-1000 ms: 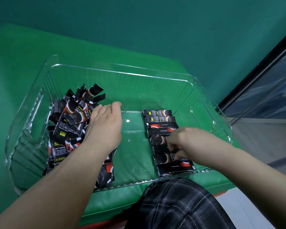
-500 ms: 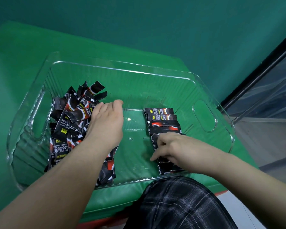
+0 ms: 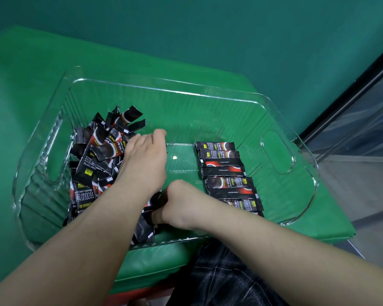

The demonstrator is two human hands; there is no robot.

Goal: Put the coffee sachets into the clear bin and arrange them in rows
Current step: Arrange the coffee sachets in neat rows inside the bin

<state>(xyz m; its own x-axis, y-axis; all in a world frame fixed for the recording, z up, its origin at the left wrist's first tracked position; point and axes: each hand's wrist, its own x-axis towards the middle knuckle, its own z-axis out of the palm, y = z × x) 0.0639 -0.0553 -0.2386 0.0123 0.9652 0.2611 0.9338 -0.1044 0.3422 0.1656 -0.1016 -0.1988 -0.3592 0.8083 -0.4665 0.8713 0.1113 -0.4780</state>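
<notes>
Since half a second ago our right hand (image 3: pixel 181 204) crossed from the neat row (image 3: pixel 227 175) to the loose pile (image 3: pixel 97 164), fingers curled onto a sachet (image 3: pixel 149 208) at its near edge; grip looks closed. Left hand (image 3: pixel 142 164) rests flat on the pile, fingers together. All sachets sit inside the clear bin (image 3: pixel 164 82) on the green tabletop (image 3: pixel 31 69). One row done, most still unsorted.

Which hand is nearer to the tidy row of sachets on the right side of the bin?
The right hand: it is just left of the row of sachets, reaching toward the loose pile. The left hand rests on that pile, farther away.
</notes>
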